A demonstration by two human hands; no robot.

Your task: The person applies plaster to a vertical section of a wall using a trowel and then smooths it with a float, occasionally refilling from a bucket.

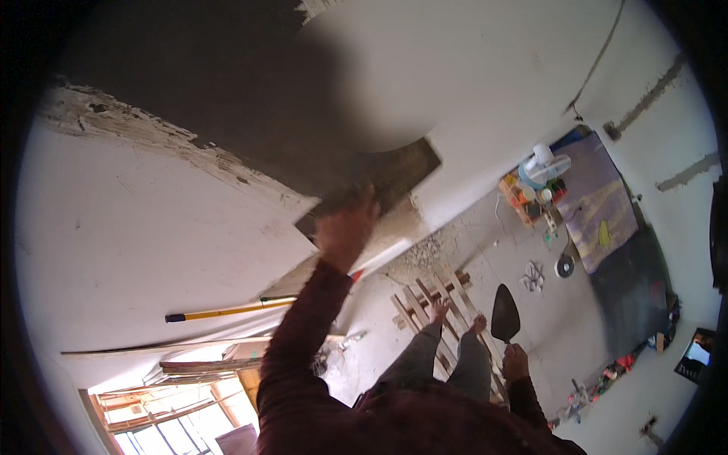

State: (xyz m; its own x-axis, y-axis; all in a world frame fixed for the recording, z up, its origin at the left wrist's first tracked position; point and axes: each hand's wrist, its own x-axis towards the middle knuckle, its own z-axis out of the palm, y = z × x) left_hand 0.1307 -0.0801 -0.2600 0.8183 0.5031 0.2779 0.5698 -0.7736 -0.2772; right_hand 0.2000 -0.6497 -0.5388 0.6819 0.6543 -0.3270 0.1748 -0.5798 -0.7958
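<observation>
My left hand (345,233) is closed on a plastering float (413,163), a long flat dark blade lying against the wall. Its handle is hidden by my fingers. A broad dark grey area of wet-looking plaster (205,83) spreads up and left from the blade, with a ragged edge along the white wall (144,220). Low on the right, my right hand (516,362) grips the handle of a pointed trowel (505,315); its blade points away from me, apart from the wall. I cannot make out any plaster on that blade.
Under my bare feet is a slatted wooden platform (419,309). A yellow pole (227,311) lies at left, above a bright window (171,425). On the right are a white fan (542,168), an orange crate (513,199), a purplish sheet (599,201) and a round disc (564,265).
</observation>
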